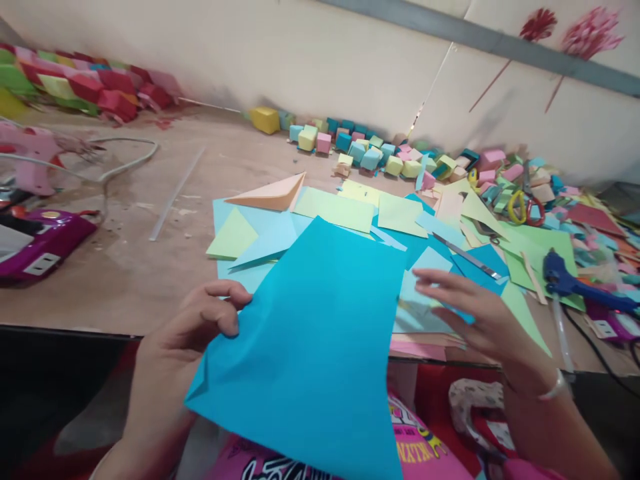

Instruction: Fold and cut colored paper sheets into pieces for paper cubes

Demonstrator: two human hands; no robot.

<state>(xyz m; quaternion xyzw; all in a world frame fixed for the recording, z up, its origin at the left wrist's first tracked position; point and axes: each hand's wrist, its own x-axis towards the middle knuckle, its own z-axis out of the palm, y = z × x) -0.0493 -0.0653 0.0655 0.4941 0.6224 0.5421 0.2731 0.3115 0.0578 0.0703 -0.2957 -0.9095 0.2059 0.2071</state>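
Note:
A large sheet of blue paper [320, 333] is held up above the table's front edge, tilted and slightly bent. My left hand [200, 327] pinches its left edge between thumb and fingers, and the lower left corner is creased. To the right of the sheet, my right hand [465, 313] hangs apart from it, fingers stretched out and holding nothing. Beneath lie pastel sheets, among them a green sheet [335, 208] and a folded peach sheet [273, 193]. A metal-bladed tool [467, 257] rests on the papers just beyond my right hand.
Small folded paper cubes [357, 153] line the wall, with red and pink ones [115, 93] at far left. Scissors [525, 207] and a blue glue gun [575, 280] lie at right. A pink glue gun [30, 157], its cable and a purple power strip [47, 243] are at left.

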